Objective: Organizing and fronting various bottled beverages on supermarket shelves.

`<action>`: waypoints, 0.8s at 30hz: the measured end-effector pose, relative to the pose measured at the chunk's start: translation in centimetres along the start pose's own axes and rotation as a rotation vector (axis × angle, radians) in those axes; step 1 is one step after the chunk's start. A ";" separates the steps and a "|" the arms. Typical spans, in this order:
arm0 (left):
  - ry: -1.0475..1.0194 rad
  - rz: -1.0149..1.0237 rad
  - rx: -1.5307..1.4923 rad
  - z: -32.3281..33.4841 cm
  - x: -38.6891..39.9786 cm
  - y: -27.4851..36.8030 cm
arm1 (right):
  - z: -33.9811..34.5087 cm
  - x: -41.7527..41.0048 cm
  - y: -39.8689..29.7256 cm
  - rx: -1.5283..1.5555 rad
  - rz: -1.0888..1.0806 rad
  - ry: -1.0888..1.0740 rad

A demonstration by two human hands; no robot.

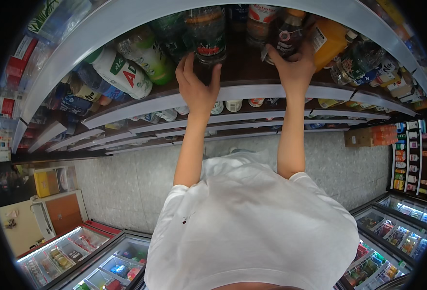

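Note:
Both my hands reach onto a shelf of drinks. My left hand (pixel 199 83) has thumb and fingers spread at the base of a clear plastic bottle with a dark green and red label (pixel 209 41); whether it grips the bottle is unclear. My right hand (pixel 295 67) is around the lower part of a dark bottle with an orange cap (pixel 287 34). Left of that bottle stands one with a red and white label (pixel 262 21); to its right leans an orange juice bottle (pixel 326 45). A white bottle with a green and red label (pixel 122 74) and a green-labelled bottle (pixel 150 59) stand further left.
The shelf's pale front edge (pixel 249 92) curves beneath my wrists, with lower drink shelves below. A cardboard box (pixel 358 139) with orange-red packs sits on the floor at right. Chest freezers (pixel 122 261) lie behind me on both sides.

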State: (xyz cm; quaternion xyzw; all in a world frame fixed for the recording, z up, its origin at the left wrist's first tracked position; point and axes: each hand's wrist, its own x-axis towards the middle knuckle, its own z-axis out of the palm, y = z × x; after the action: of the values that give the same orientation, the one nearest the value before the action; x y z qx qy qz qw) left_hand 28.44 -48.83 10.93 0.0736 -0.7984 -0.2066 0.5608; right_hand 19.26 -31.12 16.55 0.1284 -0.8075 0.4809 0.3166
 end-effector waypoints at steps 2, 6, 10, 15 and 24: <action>0.010 0.022 -0.003 0.0 -0.1 -0.1 | 0.0 -0.4 -0.8 0.120 0.017 -0.145; -0.016 0.035 0.015 -0.1 -0.1 -0.2 | 2.6 -2.2 -2.2 0.341 -0.104 -0.147; -0.012 0.061 0.019 -0.1 0.0 -0.1 | 4.7 -3.2 -3.1 0.362 -0.092 -0.117; 0.004 0.123 0.047 -0.2 0.5 0.4 | 5.4 -2.5 -2.5 0.333 -0.114 -0.112; -0.005 0.101 0.066 -0.5 0.6 0.4 | 7.6 -2.3 -4.1 0.118 -0.137 -0.056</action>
State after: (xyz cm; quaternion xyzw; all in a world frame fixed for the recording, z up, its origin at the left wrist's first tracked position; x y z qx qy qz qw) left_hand 28.71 -48.80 11.69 0.0509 -0.8089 -0.1519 0.5657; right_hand 20.16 -39.88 15.37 0.2151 -0.7755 0.5013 0.3179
